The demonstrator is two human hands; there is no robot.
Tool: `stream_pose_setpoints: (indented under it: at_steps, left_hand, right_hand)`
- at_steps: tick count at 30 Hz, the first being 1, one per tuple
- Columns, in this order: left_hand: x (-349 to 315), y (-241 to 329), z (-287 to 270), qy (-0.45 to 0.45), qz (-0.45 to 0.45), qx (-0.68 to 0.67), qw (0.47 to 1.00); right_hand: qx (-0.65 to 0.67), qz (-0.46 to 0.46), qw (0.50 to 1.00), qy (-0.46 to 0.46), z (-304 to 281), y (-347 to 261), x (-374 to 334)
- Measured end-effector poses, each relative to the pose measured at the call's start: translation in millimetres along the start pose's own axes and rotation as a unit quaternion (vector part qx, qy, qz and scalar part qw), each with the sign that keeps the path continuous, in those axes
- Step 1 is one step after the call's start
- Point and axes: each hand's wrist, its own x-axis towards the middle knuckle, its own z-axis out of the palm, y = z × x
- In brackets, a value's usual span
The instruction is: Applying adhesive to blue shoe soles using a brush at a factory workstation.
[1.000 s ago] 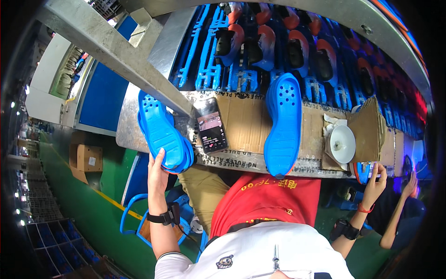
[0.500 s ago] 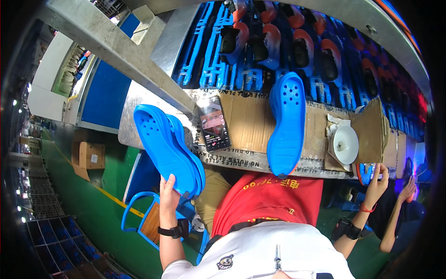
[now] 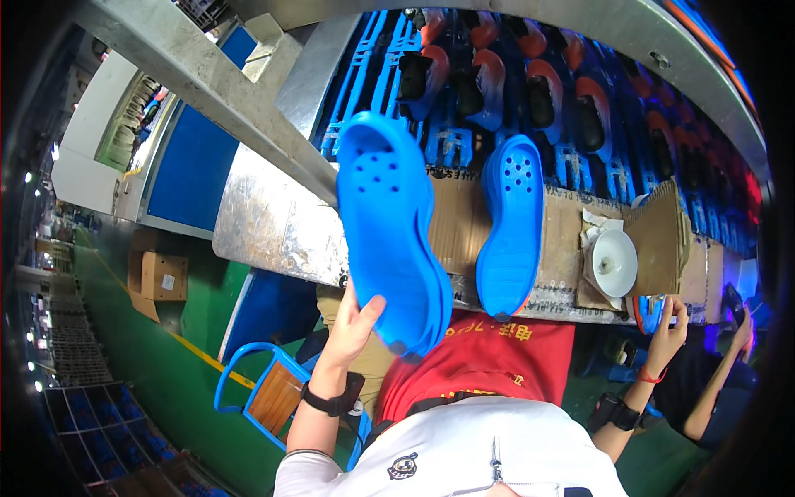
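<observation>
A worker's left hand (image 3: 346, 335), thumb uppermost, clasps blue soles (image 3: 389, 248) by their near left edge over the bench (image 3: 265, 232). Farther right, the right hand (image 3: 667, 333) rises at its edge; whether those fingers grip anything, I cannot tell.

Stacked blue soles (image 3: 389, 257) slant in the left hand (image 3: 349, 333), perforated toward the far end.
</observation>
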Motion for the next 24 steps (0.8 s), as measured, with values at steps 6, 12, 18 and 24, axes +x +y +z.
stream_pose_setpoints:
  at_steps: [6, 12, 18, 24]
  left_hand:
    - [38.5, 6.4, 34.5, -0.009, 0.004, 0.036, 0.999]
    - [65.0, 1.3, 47.2, -0.007, 0.093, 0.151, 0.984]
    - [75.7, -16.9, 43.7, 0.0, 0.12, 0.249, 0.961]
    - [71.8, -14.8, 50.5, 0.019, 0.107, 0.273, 0.956]
  right_hand:
    - [-0.007, 0.022, 1.0, 0.001, -1.8, 15.1, -7.1]
    - [0.002, 0.046, 0.999, -0.014, 0.8, 19.2, -3.4]
    - [-0.004, 0.022, 1.0, -0.022, 3.7, 13.9, -0.3]
    - [-0.01, 0.014, 1.0, -0.026, 4.0, 3.7, -0.8]
